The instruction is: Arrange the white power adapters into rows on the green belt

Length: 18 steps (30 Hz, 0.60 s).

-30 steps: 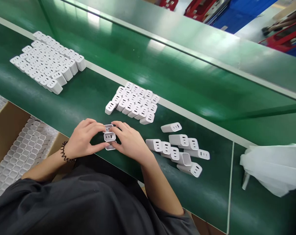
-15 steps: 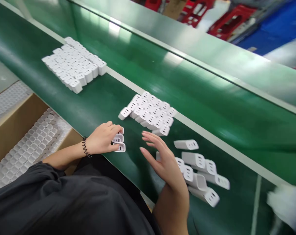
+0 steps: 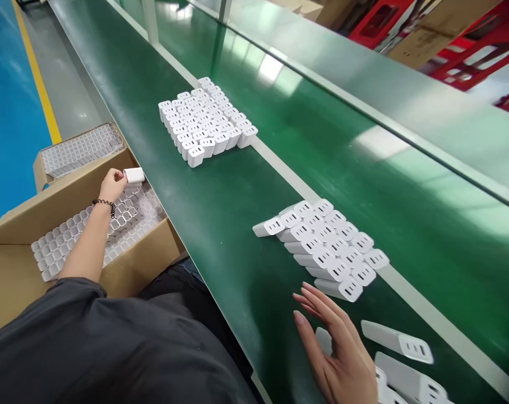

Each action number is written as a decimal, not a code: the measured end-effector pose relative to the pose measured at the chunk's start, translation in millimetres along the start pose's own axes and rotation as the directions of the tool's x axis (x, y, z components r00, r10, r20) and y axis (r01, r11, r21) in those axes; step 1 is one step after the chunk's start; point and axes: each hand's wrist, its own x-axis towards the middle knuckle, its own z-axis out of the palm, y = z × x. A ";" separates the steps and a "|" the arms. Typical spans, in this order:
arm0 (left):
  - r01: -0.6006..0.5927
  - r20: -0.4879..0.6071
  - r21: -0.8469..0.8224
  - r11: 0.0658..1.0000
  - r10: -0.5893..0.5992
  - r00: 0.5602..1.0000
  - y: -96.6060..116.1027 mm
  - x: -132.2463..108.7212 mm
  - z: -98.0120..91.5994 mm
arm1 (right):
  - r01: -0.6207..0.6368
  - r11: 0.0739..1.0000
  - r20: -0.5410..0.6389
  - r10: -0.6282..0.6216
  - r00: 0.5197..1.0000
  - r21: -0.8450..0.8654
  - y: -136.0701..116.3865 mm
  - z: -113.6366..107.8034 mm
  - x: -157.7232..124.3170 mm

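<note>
My left hand (image 3: 112, 186) is over an open cardboard box, its fingers closed on white charger housings (image 3: 134, 176); how many it holds I cannot tell. Below it, rows of white housings (image 3: 63, 238) fill part of the box. My right hand (image 3: 336, 342) hovers above the green belt with fingers stretched and holds nothing. Just beyond its fingertips stands a tight cluster of charger housings (image 3: 325, 242), their slotted ends up. Several loose housings (image 3: 399, 340) lie to its right, some partly hidden behind the hand.
A larger block of upright housings (image 3: 199, 120) stands farther up the green belt (image 3: 221, 224). The cardboard box (image 3: 140, 255) sits against the belt's left edge, with a second filled box (image 3: 84, 148) behind it. Red plastic racks (image 3: 477, 56) are beyond the far ledge.
My left hand has moved from the belt to over the box, carrying the housings. The view has swung left; my right hand stays open above the belt.
</note>
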 end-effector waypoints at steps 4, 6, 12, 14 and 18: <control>0.076 0.011 0.042 0.996 -0.077 0.997 -25.3 14.0 8.7 | -0.017 1.000 0.016 0.017 1.000 -0.025 -0.2 5.9 -0.8; 0.108 0.047 0.101 0.989 -0.113 0.993 -31.4 14.6 20.1 | -0.013 1.000 0.015 0.013 1.000 -0.022 0.8 7.9 -1.6; 0.094 0.232 0.270 0.958 -0.159 0.960 -22.8 21.4 91.9 | 0.011 0.997 0.011 -0.010 1.000 -0.075 -4.0 10.0 2.5; 0.101 0.260 0.319 0.942 -0.189 0.947 -20.7 26.0 109.7 | 0.022 0.996 0.011 -0.021 1.000 -0.083 -6.7 9.7 1.8; 0.104 0.298 0.387 0.916 -0.231 0.926 -26.5 30.5 123.2 | 0.011 0.997 0.022 -0.010 1.000 -0.072 -7.6 10.3 -5.7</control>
